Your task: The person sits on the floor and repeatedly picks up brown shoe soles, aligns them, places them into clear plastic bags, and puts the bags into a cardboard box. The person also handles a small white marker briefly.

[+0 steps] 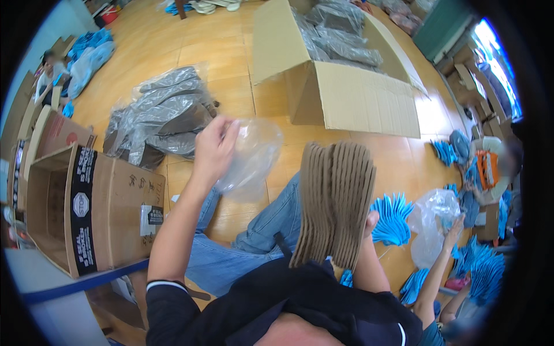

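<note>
1. Floor [219, 49]: tiled, spread before you.
2. Open carton [369, 98]: ahead of you, containing plastic-wrapped dark pieces [340, 36].
3. Bagged pile [167, 112]: on the floor, ahead to your left.
4. Brown stack [334, 202]: many thin layers, raised in front of you.
5. Clear bag [254, 158]: left of the brown stack, apart from it.
6. Your left hand [216, 147]: pinching the clear bag.
7. Your right hand [371, 223]: gripping the brown stack's right side, fingers mostly hidden.

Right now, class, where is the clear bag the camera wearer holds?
In the head view, the clear bag is in the left hand, left of centre, between the bagged brown pile and the brown stack.
</note>
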